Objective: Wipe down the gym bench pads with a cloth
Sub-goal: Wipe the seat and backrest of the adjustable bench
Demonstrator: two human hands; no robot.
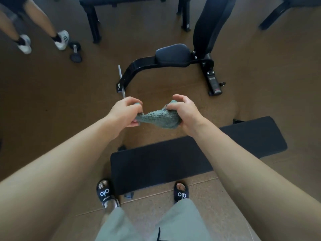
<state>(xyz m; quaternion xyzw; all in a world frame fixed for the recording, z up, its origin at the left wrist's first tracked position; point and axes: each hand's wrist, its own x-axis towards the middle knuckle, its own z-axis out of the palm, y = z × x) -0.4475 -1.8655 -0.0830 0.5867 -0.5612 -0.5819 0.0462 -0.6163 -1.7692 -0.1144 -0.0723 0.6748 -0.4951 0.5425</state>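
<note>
A grey-green textured cloth (157, 118) hangs bunched between my two hands, in the air above the floor. My left hand (124, 113) grips its left end with curled fingers. My right hand (184, 111) pinches the right end. Below my hands lies a flat black bench pad (156, 164), running from lower left to upper right. Beyond the cloth stands an adjustable bench with a small black seat pad (172, 54) and an upright back pad (211, 23).
A dumbbell (75, 51) lies on the brown floor at upper left, next to another person's legs and white shoes (61, 40). A black frame bench (135, 7) stands at the back. My feet in black slides (104, 193) are just before the flat pad.
</note>
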